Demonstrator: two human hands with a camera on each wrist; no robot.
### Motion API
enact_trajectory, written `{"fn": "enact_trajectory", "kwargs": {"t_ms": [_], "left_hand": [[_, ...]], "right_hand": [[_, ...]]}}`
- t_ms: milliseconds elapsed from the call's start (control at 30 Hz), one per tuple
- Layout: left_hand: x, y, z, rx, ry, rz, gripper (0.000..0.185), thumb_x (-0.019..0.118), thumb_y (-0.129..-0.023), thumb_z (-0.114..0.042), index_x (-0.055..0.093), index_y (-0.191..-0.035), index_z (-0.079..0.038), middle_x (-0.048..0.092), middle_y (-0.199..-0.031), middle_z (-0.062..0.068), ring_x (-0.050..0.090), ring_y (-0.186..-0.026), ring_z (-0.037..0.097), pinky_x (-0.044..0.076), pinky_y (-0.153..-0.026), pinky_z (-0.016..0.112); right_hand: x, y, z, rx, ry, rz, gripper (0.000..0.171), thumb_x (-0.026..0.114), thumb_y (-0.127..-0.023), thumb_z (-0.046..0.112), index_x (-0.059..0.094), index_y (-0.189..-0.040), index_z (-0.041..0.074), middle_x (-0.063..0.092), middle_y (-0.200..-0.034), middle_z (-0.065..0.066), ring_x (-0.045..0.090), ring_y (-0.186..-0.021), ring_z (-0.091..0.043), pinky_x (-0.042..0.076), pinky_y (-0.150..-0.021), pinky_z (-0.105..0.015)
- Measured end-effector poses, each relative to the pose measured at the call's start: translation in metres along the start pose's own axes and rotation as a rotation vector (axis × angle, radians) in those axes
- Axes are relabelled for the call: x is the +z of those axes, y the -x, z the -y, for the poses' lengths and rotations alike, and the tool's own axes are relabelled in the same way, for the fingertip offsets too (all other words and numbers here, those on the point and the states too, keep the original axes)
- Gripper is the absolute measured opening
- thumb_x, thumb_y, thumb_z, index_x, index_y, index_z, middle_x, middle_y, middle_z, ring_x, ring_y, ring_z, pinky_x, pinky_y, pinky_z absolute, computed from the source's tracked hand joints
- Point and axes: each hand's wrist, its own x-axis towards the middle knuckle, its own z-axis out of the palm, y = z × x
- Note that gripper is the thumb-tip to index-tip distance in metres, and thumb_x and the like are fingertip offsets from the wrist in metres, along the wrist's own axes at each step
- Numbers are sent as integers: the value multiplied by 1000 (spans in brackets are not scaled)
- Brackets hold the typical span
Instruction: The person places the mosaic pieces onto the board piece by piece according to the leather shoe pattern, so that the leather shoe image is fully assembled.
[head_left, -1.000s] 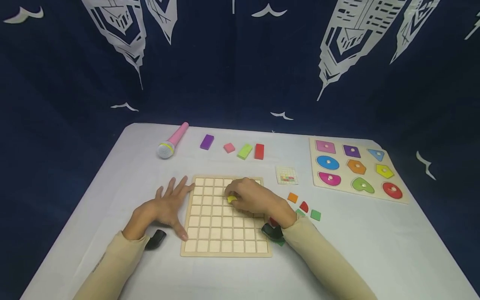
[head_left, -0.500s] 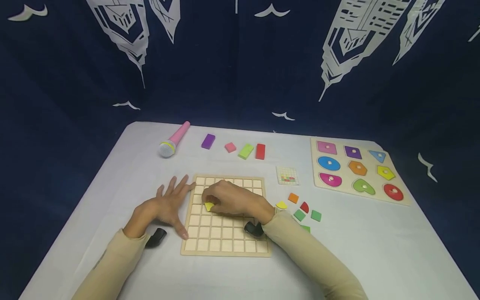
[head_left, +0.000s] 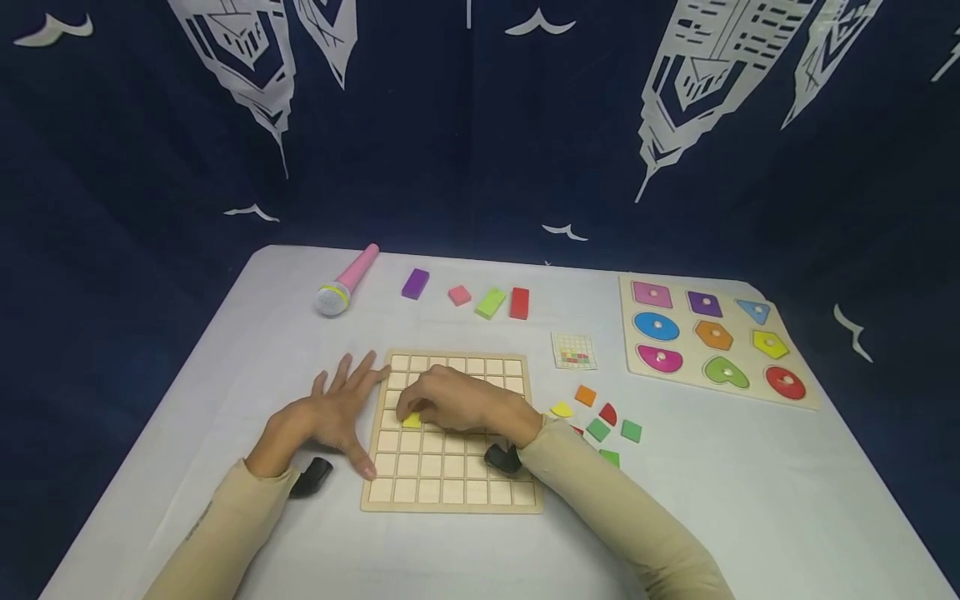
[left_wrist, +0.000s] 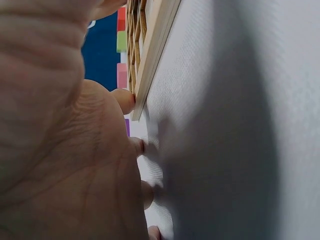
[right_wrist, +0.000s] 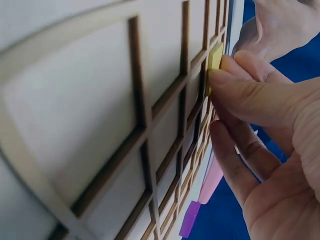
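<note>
A wooden grid board (head_left: 452,508) lies flat on the white table, its cells bounded by thin raised strips. Over its left-centre cells my right hand (head_left: 457,404) pinches a small yellow piece (right_wrist: 215,57) between thumb and fingers, down at the grid. In the head view the hand hides part of that yellow piece (head_left: 411,421). My left hand (head_left: 330,417) is spread at the board's left side, thumb and a fingertip touching its frame. The left wrist view shows the palm (left_wrist: 85,165) beside the board's edge (left_wrist: 152,55).
Right of the board lie small orange (head_left: 586,396), red (head_left: 608,414), yellow (head_left: 562,409) and green pieces (head_left: 632,431), near a pattern card (head_left: 573,351). A shape puzzle (head_left: 712,340) stands farther right. Behind are a pink microphone (head_left: 348,279) and several coloured blocks (head_left: 491,303).
My right hand has moved left across the board with the yellow piece, most of the way in the first half second. The left hand stays in place.
</note>
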Motion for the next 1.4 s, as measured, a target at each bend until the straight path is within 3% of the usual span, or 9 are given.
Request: {"fn": "enact_trajectory", "kwargs": {"t_ms": [133, 367, 500, 633, 767, 1033, 1167, 1400], "left_hand": [[1, 0, 1, 1, -4, -2, 154, 98, -43, -53, 10, -159, -6, -11, -165, 26, -15, -149, 53, -6, -111, 77], [2, 1, 0, 6, 12, -6, 153, 99, -42, -52, 11, -159, -8, -9, -166, 26, -15, -149, 53, -6, -111, 78], [3, 0, 0, 15, 5, -9, 152, 98, -42, -52, 12, -159, -8, -9, -166, 26, -14, -149, 53, -5, -111, 78], [2, 0, 0, 11, -1, -13, 153, 99, -42, -51, 11, -160, -8, -9, -166, 25, -13, -150, 53, -4, -111, 78], [2, 0, -1, 1, -5, -20, 154, 99, -42, -51, 10, -160, -8, -9, -166, 24, -13, -150, 52, -4, -112, 78], [6, 1, 1, 6, 7, -31, 155, 99, -39, -52, 12, -159, -7, -8, -166, 26, -14, -149, 53, -5, -111, 78], [7, 1, 1, 10, 26, -35, 155, 99, -38, -51, 12, -159, -8, -8, -166, 26, -13, -149, 53, -5, -111, 78], [7, 1, 0, 11, 26, -50, 155, 100, -38, -49, 13, -159, -8, -7, -166, 26, -12, -150, 53, -5, -111, 78]], "right_hand": [[1, 1, 3, 5, -14, 1, 31, 67, -87, -8, 76, -110, 11, 76, -107, 3, 67, -102, -2, 48, -95, -13], [5, 13, 10, 31, 76, -55, 20, 68, -93, 4, 78, -107, 14, 76, -104, 6, 67, -97, -3, 50, -94, -17], [11, 27, 17, 6, 227, -52, 24, 66, -95, 5, 78, -112, 15, 74, -118, 5, 67, -109, -10, 50, -99, -21], [17, 40, 24, 3, 420, -40, 38, 66, -92, 1, 72, -125, 18, 66, -134, 3, 58, -123, -17, 46, -107, -27], [22, 51, 29, 60, 495, -26, 44, 62, -94, 5, 65, -136, 21, 59, -141, 3, 52, -129, -20, 44, -110, -34], [19, 74, 31, 106, 434, -42, 33, 59, -101, 22, 65, -133, 18, 60, -141, 3, 52, -129, -21, 43, -110, -37], [8, 96, 20, 103, 303, -76, 37, 64, -98, 28, 65, -132, 13, 62, -138, -2, 52, -131, -23, 42, -110, -42], [-17, 134, -9, 289, 109, -145, 42, 71, -93, 28, 66, -130, 10, 62, -134, -4, 54, -124, -24, 46, -105, -45]]}}
